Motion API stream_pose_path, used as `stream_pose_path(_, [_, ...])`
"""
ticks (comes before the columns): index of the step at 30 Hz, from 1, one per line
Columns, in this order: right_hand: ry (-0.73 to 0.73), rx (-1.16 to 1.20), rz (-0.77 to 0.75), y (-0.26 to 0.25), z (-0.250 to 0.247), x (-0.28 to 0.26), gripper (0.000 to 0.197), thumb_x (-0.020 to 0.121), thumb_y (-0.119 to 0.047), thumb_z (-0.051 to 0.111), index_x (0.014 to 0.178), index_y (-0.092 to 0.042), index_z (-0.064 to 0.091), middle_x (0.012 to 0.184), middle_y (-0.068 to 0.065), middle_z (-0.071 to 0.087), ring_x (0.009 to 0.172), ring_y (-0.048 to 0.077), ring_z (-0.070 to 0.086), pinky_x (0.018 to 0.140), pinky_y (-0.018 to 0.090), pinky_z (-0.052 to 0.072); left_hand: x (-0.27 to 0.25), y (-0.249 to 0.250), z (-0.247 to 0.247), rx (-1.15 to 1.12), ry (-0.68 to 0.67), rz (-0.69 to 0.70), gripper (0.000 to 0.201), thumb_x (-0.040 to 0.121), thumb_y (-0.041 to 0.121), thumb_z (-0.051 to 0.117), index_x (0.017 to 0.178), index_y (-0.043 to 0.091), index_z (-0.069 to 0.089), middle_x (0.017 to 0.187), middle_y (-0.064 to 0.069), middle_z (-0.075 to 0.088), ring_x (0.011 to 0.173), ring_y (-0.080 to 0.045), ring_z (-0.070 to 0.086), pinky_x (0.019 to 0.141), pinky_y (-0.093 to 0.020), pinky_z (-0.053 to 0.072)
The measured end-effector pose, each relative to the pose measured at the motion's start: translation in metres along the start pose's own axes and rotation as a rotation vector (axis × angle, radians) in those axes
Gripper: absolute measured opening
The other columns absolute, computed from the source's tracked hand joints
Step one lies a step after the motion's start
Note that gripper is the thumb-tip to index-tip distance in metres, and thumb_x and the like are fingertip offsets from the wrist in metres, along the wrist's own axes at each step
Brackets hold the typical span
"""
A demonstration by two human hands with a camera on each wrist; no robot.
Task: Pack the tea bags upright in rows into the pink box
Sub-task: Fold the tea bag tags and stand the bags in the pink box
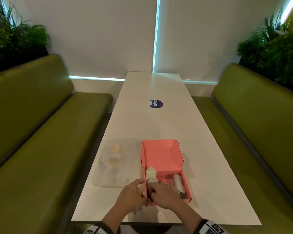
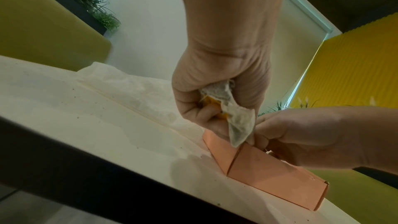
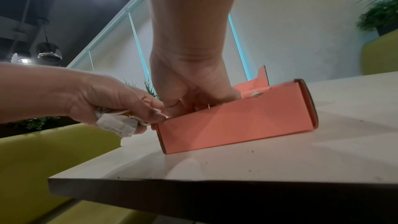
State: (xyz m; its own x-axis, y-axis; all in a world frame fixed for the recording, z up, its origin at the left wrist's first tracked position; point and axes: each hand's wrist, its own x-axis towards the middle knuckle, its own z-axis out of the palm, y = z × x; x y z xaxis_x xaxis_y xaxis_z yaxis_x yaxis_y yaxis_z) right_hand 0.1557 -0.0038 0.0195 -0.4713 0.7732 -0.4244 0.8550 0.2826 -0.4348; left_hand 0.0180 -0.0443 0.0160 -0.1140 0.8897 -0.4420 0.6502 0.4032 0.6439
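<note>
The pink box [image 1: 186, 184] stands open near the table's front edge, its lid [image 1: 161, 152] laid back flat. Pale tea bags stand along its left wall [image 1: 150, 175] and its right wall [image 1: 178, 183]. My left hand [image 1: 142, 188] is at the box's front left corner and grips a crumpled bunch of tea bags [image 2: 234, 117] with a yellow tag. My right hand [image 1: 153, 194] curls over the front wall into that corner. Its thumb and forefinger [image 2: 258, 134] pinch the lower end of a tea bag from the bunch. The box [image 3: 237, 122] hides the other right fingertips.
A clear plastic bag [image 1: 115, 162] with several more tea bags lies flat on the white table [image 1: 159, 125], left of the box. A round blue sticker [image 1: 156, 104] sits mid-table. Green benches [image 1: 32, 132] flank both sides.
</note>
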Motion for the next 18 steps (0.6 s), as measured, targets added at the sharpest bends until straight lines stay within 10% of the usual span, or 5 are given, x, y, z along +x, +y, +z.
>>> stream_pose_path(7, [0.049, -0.076, -0.006, -0.007, -0.001, 0.002, 0.03, 0.092, -0.017, 0.039, 0.121, -0.018, 0.048, 0.115, 0.008, 0.059, 0.095, 0.023, 0.057, 0.081, 0.034, 0.045, -0.002, 0.003, -0.001, 0.016, -0.013, 0.0, 0.072, 0.077, 0.028, 0.074, 0.138, 0.028, 0.037, 0.128, -0.001, 0.056, 0.112, -0.018, 0.055, 0.098, -0.03, 0.045])
stream_pose_path(12, [0.182, 0.115, -0.004, 0.002, -0.007, 0.003, 0.015, 0.09, -0.015, 0.045, 0.087, -0.02, 0.059, 0.084, -0.002, 0.062, 0.084, 0.016, 0.06, 0.085, 0.033, 0.051, -0.002, 0.0, -0.001, -0.016, -0.012, 0.003, 0.07, 0.076, 0.03, 0.075, 0.136, 0.028, 0.04, 0.1, 0.008, 0.06, 0.092, -0.011, 0.056, 0.081, -0.02, 0.047])
stream_pose_path(15, [0.451, -0.024, 0.118, 0.021, -0.022, 0.005, 0.019, 0.09, -0.021, 0.046, 0.101, -0.021, 0.062, 0.103, -0.004, 0.061, 0.099, 0.016, 0.056, 0.088, 0.029, 0.039, -0.004, -0.001, -0.002, -0.029, -0.007, -0.002, 0.068, 0.076, 0.032, 0.075, 0.135, 0.029, 0.04, 0.102, 0.005, 0.062, 0.091, -0.008, 0.054, 0.079, -0.02, 0.045])
stream_pose_path(18, [0.384, -0.242, 0.205, 0.034, -0.023, 0.006, 0.027, 0.092, -0.038, 0.046, 0.114, -0.029, 0.058, 0.12, -0.001, 0.048, 0.118, 0.021, 0.044, 0.091, 0.036, 0.031, -0.006, 0.0, -0.003, -0.023, -0.005, -0.008, 0.067, 0.077, 0.034, 0.074, 0.135, 0.03, 0.04, 0.106, 0.004, 0.06, 0.093, -0.01, 0.054, 0.082, -0.022, 0.044])
